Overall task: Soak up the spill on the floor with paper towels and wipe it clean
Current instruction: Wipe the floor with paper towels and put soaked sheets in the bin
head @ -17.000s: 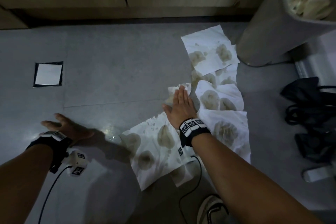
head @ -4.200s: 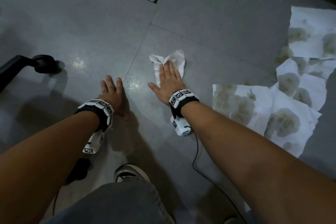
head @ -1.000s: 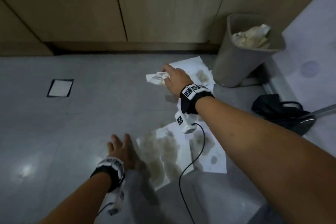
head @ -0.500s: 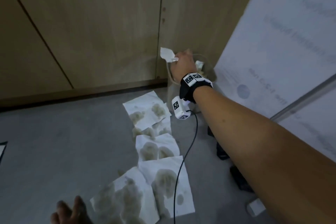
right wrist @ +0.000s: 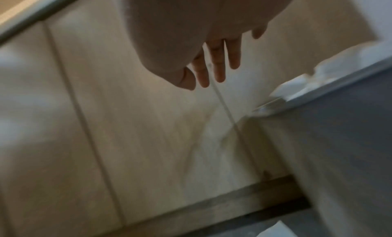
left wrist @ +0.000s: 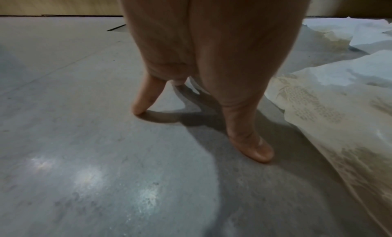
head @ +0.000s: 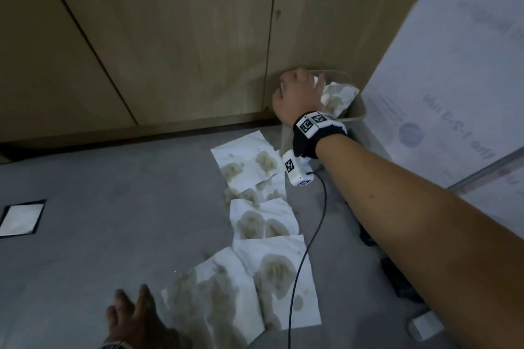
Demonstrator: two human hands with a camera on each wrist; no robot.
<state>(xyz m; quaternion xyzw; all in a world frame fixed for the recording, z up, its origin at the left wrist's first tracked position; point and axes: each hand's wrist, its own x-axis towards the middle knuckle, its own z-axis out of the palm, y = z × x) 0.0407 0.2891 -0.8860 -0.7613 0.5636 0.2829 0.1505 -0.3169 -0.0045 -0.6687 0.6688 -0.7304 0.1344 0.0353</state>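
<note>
My right hand (head: 297, 91) hovers over the rim of the grey waste bin (head: 360, 115), which stands against the cabinet. The right wrist view shows its fingers (right wrist: 218, 67) straight and spread, holding nothing. Crumpled, stained towels (head: 338, 96) lie in the bin beside the hand. Several flat paper towels with brown wet patches (head: 263, 221) lie in a row on the grey floor, from the bin toward me. My left hand (head: 133, 317) rests on the floor beside the nearest stained towel (head: 209, 300). Its fingertips (left wrist: 137, 108) and thumb press the bare floor.
Wooden cabinet doors (head: 170, 37) close off the far side. A white panel (head: 453, 65) leans at the right. A square floor drain cover (head: 19, 219) sits at the left. A dark bag (head: 397, 278) and a small white object (head: 425, 329) lie under my right arm.
My right hand carried the crumpled towel from the floor up to the bin and let it go; its fingers are now straight. My left hand stays on the floor.
</note>
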